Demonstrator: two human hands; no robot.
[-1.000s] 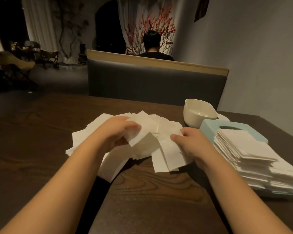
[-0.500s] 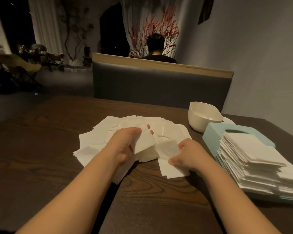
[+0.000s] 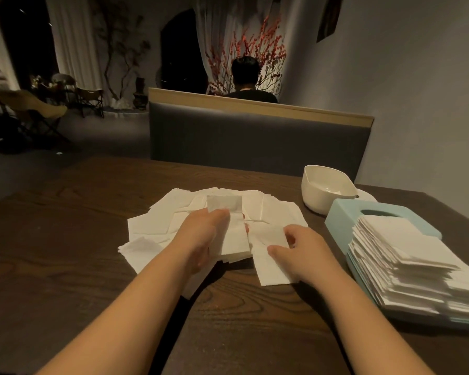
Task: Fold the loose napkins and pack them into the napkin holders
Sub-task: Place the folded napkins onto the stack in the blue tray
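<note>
Dimly, wooden table (image 3: 65, 253): left hand (image 3: 201, 236) clutching napkins (image 3: 234, 239), right hand (image 3: 301, 253) seemingly pinching one.

the napkins (image 3: 276, 212) under my left hand (image 3: 201, 234) were thin, soft matt white paper, faintly creased. the table (image 3: 65, 253) was dark wood with open, wavy grain and a dull sheen. the napkin holder (image 3: 344, 215) looked like smooth pale-blue plastic, and the bowl (image 3: 317, 196) like glossy cream ceramic.
</note>
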